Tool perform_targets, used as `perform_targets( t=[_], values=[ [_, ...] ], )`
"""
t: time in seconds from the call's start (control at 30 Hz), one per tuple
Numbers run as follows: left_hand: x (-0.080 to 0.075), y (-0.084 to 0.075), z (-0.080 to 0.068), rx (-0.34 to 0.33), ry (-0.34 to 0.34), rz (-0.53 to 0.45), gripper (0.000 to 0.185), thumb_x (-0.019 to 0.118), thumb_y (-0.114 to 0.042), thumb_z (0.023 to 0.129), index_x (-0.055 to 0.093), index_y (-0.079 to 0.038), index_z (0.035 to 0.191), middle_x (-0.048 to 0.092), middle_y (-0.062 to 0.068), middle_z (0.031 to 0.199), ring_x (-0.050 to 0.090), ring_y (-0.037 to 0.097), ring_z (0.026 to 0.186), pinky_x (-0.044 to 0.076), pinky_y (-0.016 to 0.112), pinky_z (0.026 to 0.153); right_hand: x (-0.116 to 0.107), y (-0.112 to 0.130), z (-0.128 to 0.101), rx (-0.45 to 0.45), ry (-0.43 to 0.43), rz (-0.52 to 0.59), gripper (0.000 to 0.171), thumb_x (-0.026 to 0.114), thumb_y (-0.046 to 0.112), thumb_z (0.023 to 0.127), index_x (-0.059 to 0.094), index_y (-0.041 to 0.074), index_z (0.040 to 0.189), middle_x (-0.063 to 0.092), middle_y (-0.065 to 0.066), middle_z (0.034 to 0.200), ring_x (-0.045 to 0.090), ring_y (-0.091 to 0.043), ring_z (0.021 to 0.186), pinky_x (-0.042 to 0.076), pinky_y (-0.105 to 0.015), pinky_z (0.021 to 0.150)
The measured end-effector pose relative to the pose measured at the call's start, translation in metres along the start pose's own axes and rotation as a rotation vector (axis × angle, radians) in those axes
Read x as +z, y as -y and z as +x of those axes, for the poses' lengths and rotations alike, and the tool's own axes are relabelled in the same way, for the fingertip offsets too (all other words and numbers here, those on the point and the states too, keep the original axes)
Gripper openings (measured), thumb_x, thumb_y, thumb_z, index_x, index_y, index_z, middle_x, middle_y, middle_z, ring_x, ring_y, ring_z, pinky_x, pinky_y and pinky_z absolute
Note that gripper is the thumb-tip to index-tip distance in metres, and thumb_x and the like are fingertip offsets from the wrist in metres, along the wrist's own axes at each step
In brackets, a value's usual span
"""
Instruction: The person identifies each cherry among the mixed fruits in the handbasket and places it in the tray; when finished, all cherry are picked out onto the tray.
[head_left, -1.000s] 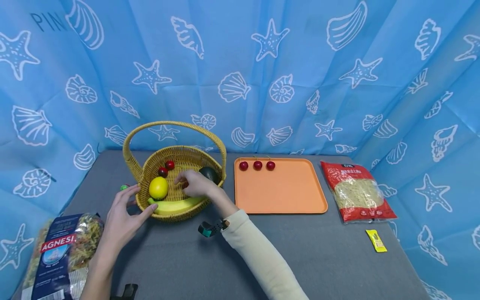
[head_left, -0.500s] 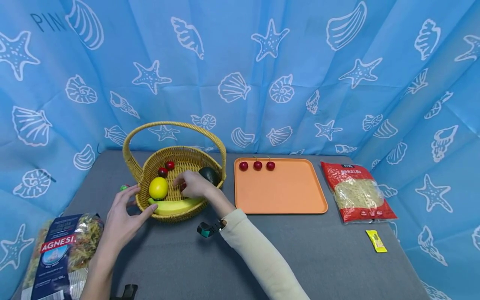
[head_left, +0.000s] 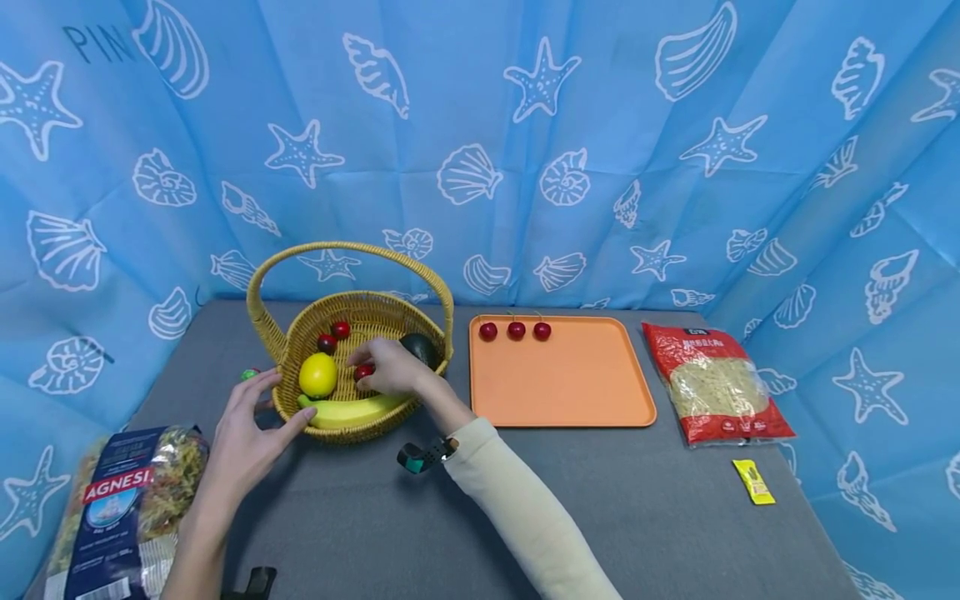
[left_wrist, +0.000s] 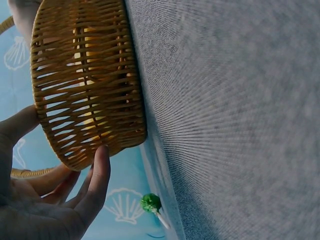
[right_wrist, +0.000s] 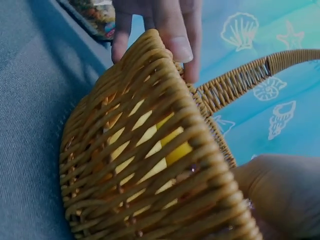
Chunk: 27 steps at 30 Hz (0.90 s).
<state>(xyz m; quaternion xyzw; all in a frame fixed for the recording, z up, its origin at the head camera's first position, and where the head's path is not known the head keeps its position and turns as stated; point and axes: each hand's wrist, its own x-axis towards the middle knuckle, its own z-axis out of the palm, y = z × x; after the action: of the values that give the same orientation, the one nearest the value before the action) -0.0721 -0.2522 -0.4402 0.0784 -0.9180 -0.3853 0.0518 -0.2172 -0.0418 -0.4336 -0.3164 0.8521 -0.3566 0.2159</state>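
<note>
Red cherry (head_left: 364, 371) is being pinched in the basket (head_left: 352, 425) by the right hand (head_left: 393, 368) while the left hand (head_left: 243, 437), fingers spread, is steadying the rim; lifting to the tray (head_left: 570, 392) looks next.

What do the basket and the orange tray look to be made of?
The basket looks like woven wicker or rattan, matte tan: open strands show in both wrist views. The orange tray seems moulded plastic, smooth and uniform with a raised rim, though the exact material is uncertain.

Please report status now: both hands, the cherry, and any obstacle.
Left hand steadies basket. Right hand pinches cherry inside. Lemon, banana close beside; path not blocked.
</note>
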Motion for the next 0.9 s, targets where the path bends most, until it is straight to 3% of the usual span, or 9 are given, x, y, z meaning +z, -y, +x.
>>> perform_targets(
  t=[0.07,0.17,0.27,0.4,0.5,0.73,0.9],
  values=[
    [0.000,0.000,0.000,0.003,0.001,-0.004,0.087,0.080,-0.044,0.100,0.042,0.003,0.162,0.034,0.031,0.169,0.054,0.053,0.135,0.050,0.073,0.109,-0.001,0.000,-0.001,-0.032,-0.030,0.043,0.034,0.075,0.007,0.102,0.074,0.001,0.135,0.076,-0.013,0.137,0.072,-0.019,0.121,0.058,-0.018,0.097],
    [0.000,0.001,0.000,0.008,0.001,-0.003,0.086,0.079,-0.043,0.100,0.042,0.003,0.162,0.033,0.032,0.169,0.054,0.054,0.134,0.050,0.073,0.107,-0.001,-0.001,-0.003,-0.047,-0.070,0.094,0.032,0.076,0.013,0.102,0.075,0.003,0.133,0.077,-0.012,0.134,0.067,-0.012,0.095,0.054,-0.016,0.081],
    [0.000,0.001,0.000,0.015,0.003,-0.002,0.085,0.079,-0.041,0.100,0.041,0.003,0.163,0.033,0.032,0.169,0.054,0.054,0.134,0.051,0.072,0.105,-0.003,0.001,-0.009,-0.068,-0.088,0.144,0.033,0.076,0.015,0.103,0.075,0.004,0.133,0.077,-0.011,0.135,0.064,-0.010,0.091,0.050,-0.015,0.075],
    [0.000,0.001,0.000,0.018,0.006,-0.005,0.085,0.079,-0.041,0.100,0.041,0.003,0.163,0.033,0.033,0.168,0.054,0.054,0.133,0.051,0.070,0.106,-0.010,0.003,-0.021,-0.120,-0.118,0.198,0.033,0.076,0.016,0.103,0.075,0.004,0.134,0.077,-0.011,0.135,0.074,-0.018,0.116,0.059,-0.019,0.089],
    [0.001,0.001,0.000,0.013,0.008,-0.005,0.086,0.079,-0.043,0.100,0.042,0.003,0.162,0.033,0.033,0.168,0.055,0.054,0.133,0.051,0.070,0.107,-0.017,0.004,-0.033,-0.158,-0.142,0.236,0.032,0.075,0.017,0.104,0.076,0.005,0.134,0.078,-0.011,0.135,0.074,-0.025,0.122,0.062,-0.026,0.097],
    [0.001,0.000,0.001,0.011,0.001,-0.012,0.086,0.080,-0.042,0.099,0.042,0.004,0.162,0.034,0.032,0.168,0.055,0.053,0.134,0.051,0.068,0.110,-0.037,0.001,-0.080,-0.247,-0.153,0.383,0.032,0.074,0.010,0.104,0.072,0.002,0.134,0.076,-0.019,0.130,0.077,-0.032,0.109,0.064,-0.021,0.085],
    [0.001,0.000,0.000,0.004,-0.001,-0.011,0.085,0.080,-0.042,0.099,0.043,0.003,0.162,0.034,0.031,0.169,0.054,0.053,0.135,0.051,0.068,0.109,-0.053,-0.011,-0.120,-0.303,-0.194,0.393,0.031,0.074,0.004,0.102,0.072,0.000,0.132,0.071,-0.016,0.132,0.074,-0.028,0.118,0.066,-0.030,0.095]
  ],
)
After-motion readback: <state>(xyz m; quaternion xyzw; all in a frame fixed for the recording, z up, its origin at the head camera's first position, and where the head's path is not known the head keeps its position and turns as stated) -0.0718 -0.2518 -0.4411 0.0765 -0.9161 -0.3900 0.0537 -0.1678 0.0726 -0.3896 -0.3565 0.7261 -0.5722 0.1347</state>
